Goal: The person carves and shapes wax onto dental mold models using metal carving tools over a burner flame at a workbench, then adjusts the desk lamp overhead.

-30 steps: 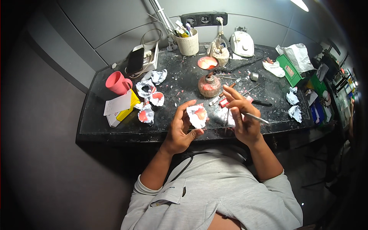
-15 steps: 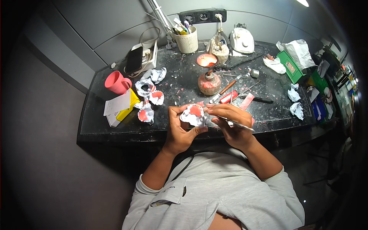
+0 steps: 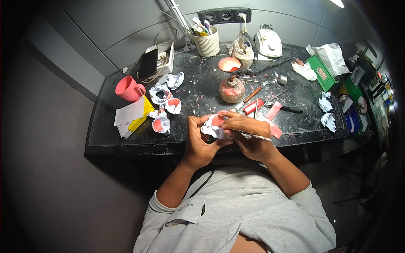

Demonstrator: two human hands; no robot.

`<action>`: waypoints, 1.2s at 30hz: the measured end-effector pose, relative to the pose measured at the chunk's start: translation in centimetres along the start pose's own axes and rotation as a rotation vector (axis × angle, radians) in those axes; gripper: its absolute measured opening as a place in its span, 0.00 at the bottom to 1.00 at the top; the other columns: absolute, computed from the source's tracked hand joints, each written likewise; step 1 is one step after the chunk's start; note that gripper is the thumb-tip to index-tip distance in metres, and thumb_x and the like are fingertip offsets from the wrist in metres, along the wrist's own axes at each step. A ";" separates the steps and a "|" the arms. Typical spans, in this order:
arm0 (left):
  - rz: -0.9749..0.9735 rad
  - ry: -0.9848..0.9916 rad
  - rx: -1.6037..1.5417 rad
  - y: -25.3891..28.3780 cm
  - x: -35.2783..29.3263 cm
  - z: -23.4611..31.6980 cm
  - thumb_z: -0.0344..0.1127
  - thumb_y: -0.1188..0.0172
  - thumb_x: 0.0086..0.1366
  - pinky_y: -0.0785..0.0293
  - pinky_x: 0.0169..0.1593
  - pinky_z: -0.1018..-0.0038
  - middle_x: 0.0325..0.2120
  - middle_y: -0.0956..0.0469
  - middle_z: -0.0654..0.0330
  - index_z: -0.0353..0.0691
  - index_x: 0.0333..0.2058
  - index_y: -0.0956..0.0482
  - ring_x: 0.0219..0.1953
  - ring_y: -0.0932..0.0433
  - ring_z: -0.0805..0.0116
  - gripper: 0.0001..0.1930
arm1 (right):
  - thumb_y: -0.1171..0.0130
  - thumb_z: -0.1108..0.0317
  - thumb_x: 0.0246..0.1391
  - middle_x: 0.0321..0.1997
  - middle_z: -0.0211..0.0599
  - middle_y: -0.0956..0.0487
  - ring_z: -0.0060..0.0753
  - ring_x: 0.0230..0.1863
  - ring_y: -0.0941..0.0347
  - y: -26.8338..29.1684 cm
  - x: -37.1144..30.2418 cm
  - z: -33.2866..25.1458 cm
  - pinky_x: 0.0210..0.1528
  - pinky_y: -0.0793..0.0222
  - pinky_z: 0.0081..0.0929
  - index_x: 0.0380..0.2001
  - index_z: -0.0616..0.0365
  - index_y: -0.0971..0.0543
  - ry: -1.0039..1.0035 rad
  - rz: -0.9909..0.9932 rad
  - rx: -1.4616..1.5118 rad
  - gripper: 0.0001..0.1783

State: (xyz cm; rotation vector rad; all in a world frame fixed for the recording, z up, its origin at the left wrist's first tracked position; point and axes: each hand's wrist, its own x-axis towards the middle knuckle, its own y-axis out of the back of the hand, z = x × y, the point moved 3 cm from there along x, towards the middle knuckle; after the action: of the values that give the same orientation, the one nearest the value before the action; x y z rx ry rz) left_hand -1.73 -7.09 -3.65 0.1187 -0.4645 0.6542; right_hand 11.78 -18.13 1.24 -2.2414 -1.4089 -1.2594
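Head view. Left hand (image 3: 199,145): fingers and thumb curled around one white cast (image 3: 214,131) with a pink hollow, gripped in front of the body, just above the near edge of the bench (image 3: 190,142). Right hand (image 3: 252,137): fingers bent, gripping one slim tool (image 3: 258,137); the tool's working end is hidden. The fingertips lie at the cast's right edge; contact cannot be told.

To the left of the left hand: at least four white pieces (image 3: 160,125), at least two with broad pink patches; one pink mug (image 3: 128,89); one yellow box (image 3: 143,117) partly covered by one paper (image 3: 129,114); one phone (image 3: 148,65), farther off.

Beyond both hands: one burner (image 3: 232,92); one round pan (image 3: 230,64) of pink material, above it; one basket (image 3: 207,45) of several upright items; one white machine (image 3: 268,43).

Just beyond the right hand: one red block (image 3: 253,106), one brown-handled knife (image 3: 255,92), one black pen (image 3: 289,109) and two pink strips (image 3: 274,110), the nearer strip just beside the hand. Well to its right: two crumpled white lumps (image 3: 328,122) and one green box (image 3: 321,74).
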 end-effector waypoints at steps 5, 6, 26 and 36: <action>-0.006 0.007 0.005 0.0 0.0 0.0 0.30 0.19 0.51 0.23 0.56 0.71 0.48 0.31 0.56 0.38 0.51 0.42 0.52 0.25 0.72 0.39 | 0.33 0.80 0.53 0.42 0.46 0.14 0.49 0.50 0.16 -0.1 -0.1 0.1 0.62 0.24 0.48 0.39 0.68 0.16 -0.005 -0.006 0.000 0.09; -0.006 0.006 0.005 0.0 0.0 0.0 0.30 0.19 0.51 0.23 0.56 0.71 0.48 0.31 0.56 0.38 0.51 0.42 0.52 0.25 0.72 0.39 | 0.33 0.80 0.53 0.42 0.46 0.14 0.49 0.50 0.16 -0.1 -0.2 0.1 0.62 0.24 0.48 0.39 0.68 0.16 -0.008 -0.001 -0.016 0.08; -0.020 0.021 0.017 0.0 0.1 0.0 0.27 0.22 0.54 0.21 0.55 0.71 0.47 0.29 0.55 0.38 0.50 0.43 0.50 0.23 0.71 0.36 | 0.33 0.79 0.55 0.41 0.46 0.14 0.51 0.48 0.15 -0.6 -0.1 0.0 0.58 0.21 0.45 0.39 0.68 0.17 0.021 0.025 -0.100 0.08; -0.014 -0.003 0.029 -0.1 0.2 0.1 0.28 0.22 0.54 0.21 0.55 0.70 0.47 0.29 0.54 0.37 0.50 0.42 0.52 0.24 0.71 0.36 | 0.34 0.80 0.55 0.38 0.45 0.15 0.51 0.48 0.16 -0.6 -0.4 0.2 0.55 0.20 0.42 0.37 0.67 0.18 0.028 0.018 -0.100 0.06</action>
State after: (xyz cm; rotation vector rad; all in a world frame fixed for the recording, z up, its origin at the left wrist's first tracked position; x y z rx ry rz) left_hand -1.56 -7.05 -3.48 0.1507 -0.4570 0.6472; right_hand 11.28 -17.97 0.63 -2.2861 -1.3409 -1.3784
